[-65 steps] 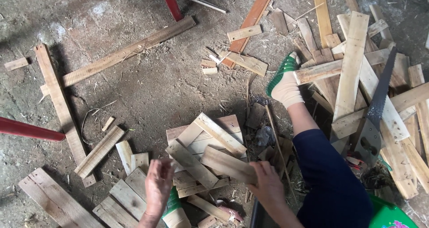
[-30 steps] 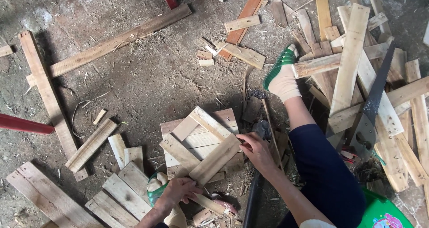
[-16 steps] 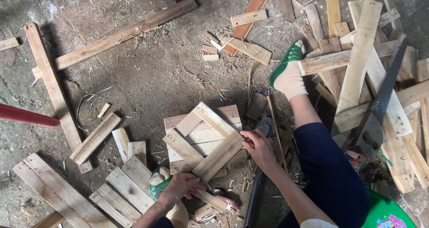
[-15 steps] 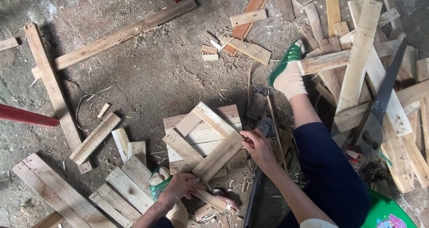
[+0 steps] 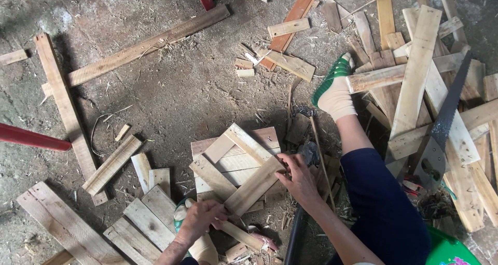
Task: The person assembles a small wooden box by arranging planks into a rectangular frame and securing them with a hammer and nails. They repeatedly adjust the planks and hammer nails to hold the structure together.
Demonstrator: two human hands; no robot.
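A small frame of pale wooden slats is seen on the dirt floor, just below the middle of the view. One diagonal slat is laid across it, running from 7 o'clock up to 1 o'clock.

The left hand is closed over the slat's lower end, with its fingers curled round the wood. The right hand is pressed on the upper end, fingers together and bent over the edge; whether the wood is pinched or only pushed down cannot be told.

A socked foot in a green sandal is stretched out at 1 o'clock of the frame, resting against a heap of planks. A handsaw is laid across that heap at 3 o'clock. Loose boards are piled at 8 o'clock, and a long plank lies at 11 o'clock. A red bar enters from the left edge.

The slat is judged light, stiff and rough-sawn, so splinters are likely and little slipping. It is best gripped near both ends, along the long edges, where the frame beneath does not block the fingers. Thin stock of this kind may split if twisted.
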